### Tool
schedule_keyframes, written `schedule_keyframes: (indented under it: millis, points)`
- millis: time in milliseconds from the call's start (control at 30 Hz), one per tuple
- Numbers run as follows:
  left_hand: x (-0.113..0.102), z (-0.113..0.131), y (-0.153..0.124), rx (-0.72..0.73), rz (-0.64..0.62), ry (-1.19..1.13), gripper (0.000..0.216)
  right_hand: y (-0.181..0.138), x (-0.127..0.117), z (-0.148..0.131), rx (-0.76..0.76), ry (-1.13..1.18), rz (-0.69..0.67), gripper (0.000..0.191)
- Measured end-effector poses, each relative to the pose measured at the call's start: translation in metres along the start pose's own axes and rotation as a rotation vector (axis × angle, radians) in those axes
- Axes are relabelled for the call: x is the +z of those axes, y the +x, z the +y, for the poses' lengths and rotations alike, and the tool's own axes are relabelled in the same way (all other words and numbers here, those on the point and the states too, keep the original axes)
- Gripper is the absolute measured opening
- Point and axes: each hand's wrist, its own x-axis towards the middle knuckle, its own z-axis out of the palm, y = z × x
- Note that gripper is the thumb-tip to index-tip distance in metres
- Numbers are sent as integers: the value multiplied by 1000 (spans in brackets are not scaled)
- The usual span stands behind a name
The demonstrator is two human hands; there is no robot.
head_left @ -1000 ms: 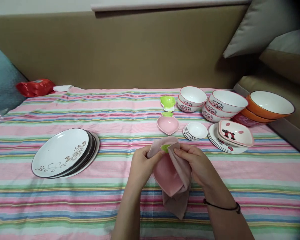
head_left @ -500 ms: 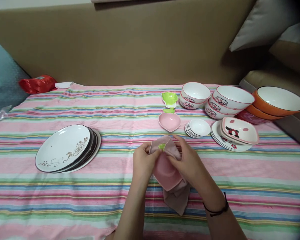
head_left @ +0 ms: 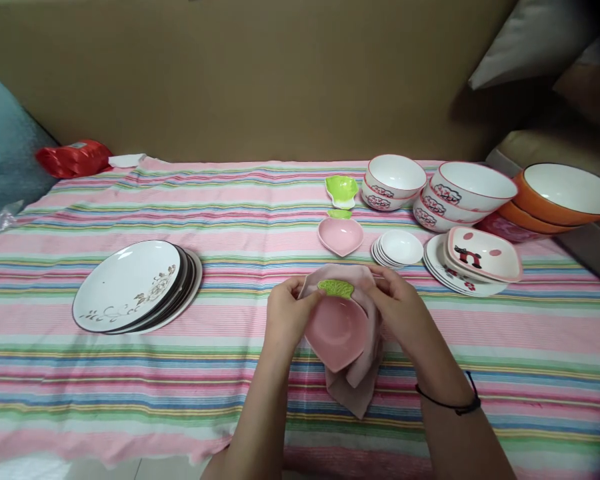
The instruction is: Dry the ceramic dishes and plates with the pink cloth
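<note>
A pink peach-shaped dish with a green leaf tip (head_left: 337,327) is held above the striped tablecloth, cradled in a dusty-pink cloth (head_left: 359,380) that hangs below it. My left hand (head_left: 286,319) grips the dish's left rim with fingers curled. My right hand (head_left: 403,313) holds the right side through the cloth, fingers closed round it. A black band circles my right wrist. Just beyond my hands lies a second pink peach dish (head_left: 341,235).
A stack of white floral plates (head_left: 135,287) lies at the left. Behind are a green leaf dish (head_left: 341,190), small white saucers (head_left: 399,249), red-patterned bowls (head_left: 457,193), orange bowls (head_left: 555,197) and a square dish on plates (head_left: 483,257). A red packet (head_left: 73,157) sits far left.
My right hand has pulled the cloth off the inside of the dish and moved to its right side, so the pink bowl and green leaf now show fully. The view has tipped down slightly.
</note>
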Motion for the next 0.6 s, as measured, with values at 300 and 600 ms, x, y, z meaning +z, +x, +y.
schedule_keyframes:
  millis: [300, 600]
  points:
    - [-3, 7, -1, -51, -68, -117, 25, -4, -4, -5, 125, 1, 41, 35]
    - [-12, 9, 1, -21, -17, -148, 24, -9, -9, -11, 81, 127, 26, 22]
